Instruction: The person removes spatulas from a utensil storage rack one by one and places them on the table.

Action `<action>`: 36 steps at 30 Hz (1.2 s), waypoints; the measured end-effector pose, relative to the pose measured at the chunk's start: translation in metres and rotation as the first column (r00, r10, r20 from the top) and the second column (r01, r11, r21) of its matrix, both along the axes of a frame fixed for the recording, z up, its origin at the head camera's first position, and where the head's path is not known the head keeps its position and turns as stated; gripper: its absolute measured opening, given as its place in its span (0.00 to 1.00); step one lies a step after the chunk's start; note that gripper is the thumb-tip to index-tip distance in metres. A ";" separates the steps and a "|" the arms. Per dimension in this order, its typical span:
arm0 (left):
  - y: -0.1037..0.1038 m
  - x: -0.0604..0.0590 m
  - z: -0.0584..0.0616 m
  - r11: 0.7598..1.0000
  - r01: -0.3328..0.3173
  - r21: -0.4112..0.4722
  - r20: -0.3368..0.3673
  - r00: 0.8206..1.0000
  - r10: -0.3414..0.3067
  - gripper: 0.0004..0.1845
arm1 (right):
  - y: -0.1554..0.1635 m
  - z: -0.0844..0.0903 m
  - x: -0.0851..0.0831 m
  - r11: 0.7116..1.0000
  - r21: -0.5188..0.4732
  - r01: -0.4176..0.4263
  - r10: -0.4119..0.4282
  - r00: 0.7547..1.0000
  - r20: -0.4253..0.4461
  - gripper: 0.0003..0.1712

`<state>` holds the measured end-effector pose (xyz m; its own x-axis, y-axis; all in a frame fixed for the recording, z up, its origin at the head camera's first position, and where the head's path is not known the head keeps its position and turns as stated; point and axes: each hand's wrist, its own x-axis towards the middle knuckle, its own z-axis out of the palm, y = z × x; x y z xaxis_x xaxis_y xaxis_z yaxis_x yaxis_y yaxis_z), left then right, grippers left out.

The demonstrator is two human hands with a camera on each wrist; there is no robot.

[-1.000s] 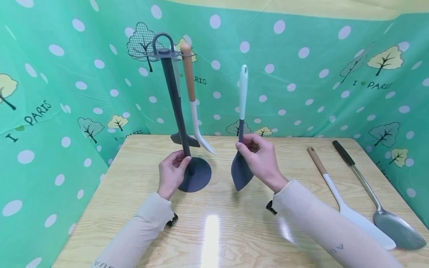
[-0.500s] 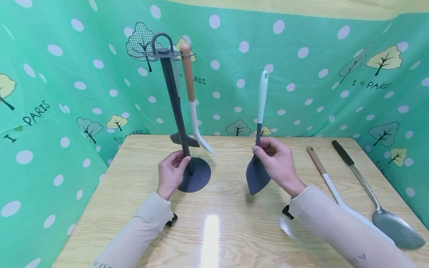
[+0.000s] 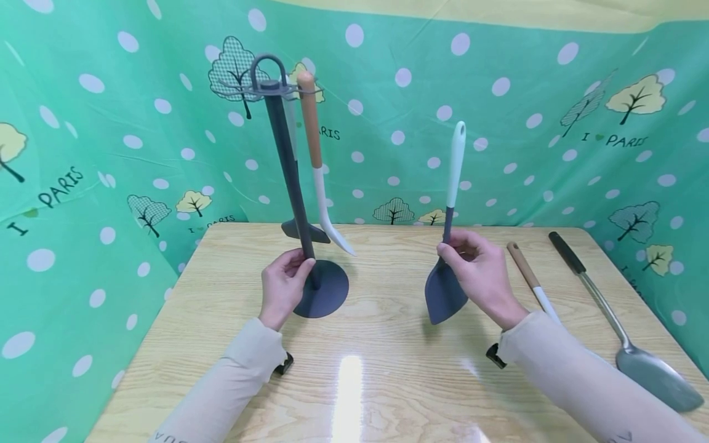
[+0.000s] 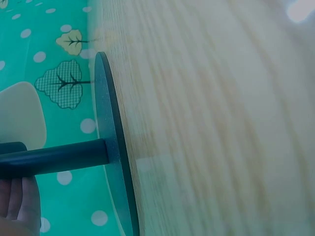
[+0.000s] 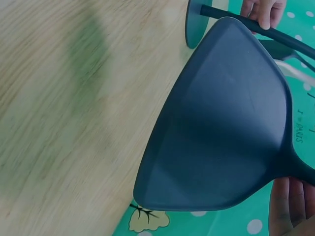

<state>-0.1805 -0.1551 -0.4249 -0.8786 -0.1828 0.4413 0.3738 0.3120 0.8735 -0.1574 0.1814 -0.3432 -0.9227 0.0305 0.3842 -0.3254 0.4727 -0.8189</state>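
Observation:
In the head view, my left hand holds a dark utensil stand by the lower part of its pole, just above the round base. My right hand pinches a spatula low on its dark neck. The spatula is nearly upright, pale mint handle at the top and broad dark blade pointing down over the table. From the stand's top ring hangs a white utensil with a wooden handle. A dark-headed utensil hangs behind the pole, partly hidden by it.
On the right of the wooden table lie a wooden-handled white turner, mostly hidden under my right sleeve, and a steel turner with a black handle. A green dotted cloth hangs behind and on both sides.
My right hand has carried the spatula to the right, away from the stand and slightly lower. The sleeve now covers more of the white turner. My left hand and the stand stay put.

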 end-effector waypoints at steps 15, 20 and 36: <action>0.000 -0.001 -0.001 1.000 0.008 0.006 -0.005 1.000 -0.008 0.11 | 0.028 -0.002 0.010 0.997 0.036 0.074 -0.076 0.996 0.054 0.13; 0.000 -0.001 -0.001 1.000 0.008 0.011 0.000 1.000 -0.008 0.12 | 0.035 -0.003 0.013 0.996 0.032 0.085 -0.087 0.993 0.077 0.13; 0.009 0.018 0.030 0.999 0.003 -0.043 0.010 1.000 -0.002 0.11 | 0.054 -0.009 0.024 0.988 0.118 0.096 -0.103 0.993 0.053 0.12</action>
<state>-0.1625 -0.1462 -0.3950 -0.8836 -0.1617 0.4394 0.3656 0.3480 0.8633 -0.1332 0.2359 -0.3522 -0.9384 0.0823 0.3357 -0.2248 0.5925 -0.7736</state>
